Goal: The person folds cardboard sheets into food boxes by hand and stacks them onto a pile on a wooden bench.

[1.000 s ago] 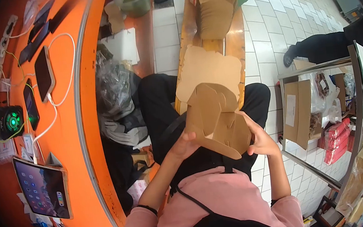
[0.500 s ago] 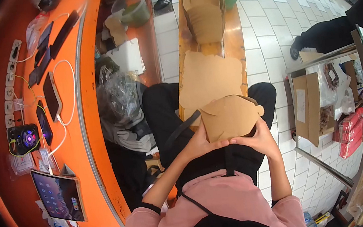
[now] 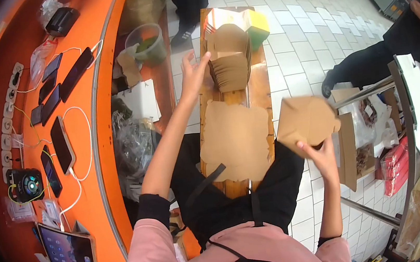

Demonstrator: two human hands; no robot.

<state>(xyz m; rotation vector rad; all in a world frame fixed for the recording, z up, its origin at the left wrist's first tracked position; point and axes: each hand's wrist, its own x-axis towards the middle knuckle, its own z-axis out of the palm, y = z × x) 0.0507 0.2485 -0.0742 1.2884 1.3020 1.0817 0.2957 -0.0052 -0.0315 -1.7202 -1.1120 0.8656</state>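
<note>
My right hand (image 3: 322, 158) grips a brown cardboard food box (image 3: 305, 119) by its near edge, holding it up right of the bench. The box is folded into shape and slightly blurred. Stretched far forward, my left hand (image 3: 194, 75) has its fingers apart and holds nothing. It is just left of a nested stack of brown cardboard boxes (image 3: 232, 73); I cannot tell whether a fingertip touches them. Between my knees, flat cardboard blanks (image 3: 234, 138) lie on the wooden bench (image 3: 261, 77).
A yellow-green box (image 3: 257, 27) stands behind the stack. Left is an orange counter (image 3: 97, 197) with several phones, cables and a tablet (image 3: 69, 250). A clear bucket (image 3: 145, 44) sits beyond it. Right stands a metal rack (image 3: 357, 91) with cartons; another person's dark-clothed leg (image 3: 354, 68) is behind it.
My left hand has let go of the box and reached forward to the stack's left side. My right hand has carried the box right, off the bench. The camera view has tilted up.
</note>
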